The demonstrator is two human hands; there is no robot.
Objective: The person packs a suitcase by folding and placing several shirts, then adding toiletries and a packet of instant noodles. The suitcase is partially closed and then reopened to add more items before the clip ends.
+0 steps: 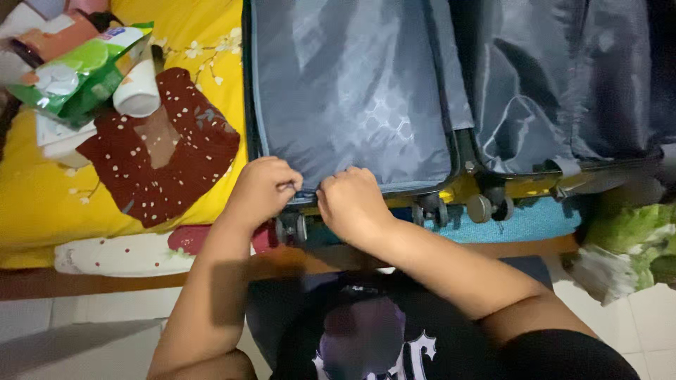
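At the near edge of the open suitcase (352, 91), which lies spread flat on a bed with a yellow flowered sheet (42, 197), both hands meet at the rim of the left half. The left hand (262, 188) is curled with its grip pressed together, pinching something small at the lining's edge; the right hand (352, 204) is likewise closed, fingers tucked down on the same edge just beside it. What they pinch is too small to tell, perhaps a zip pull or the lining's hem. The step in hand looks like working along that grey lining (338, 84) by the wheels (290, 229). A further move there would call for a firm pinch and a steady pull along the rim. On the sheet to the left lie a dark red spotted garment (169, 151), a white tube (137, 91) and a green packet (84, 70). Below the bed shows a pale tiled floor (70, 331)
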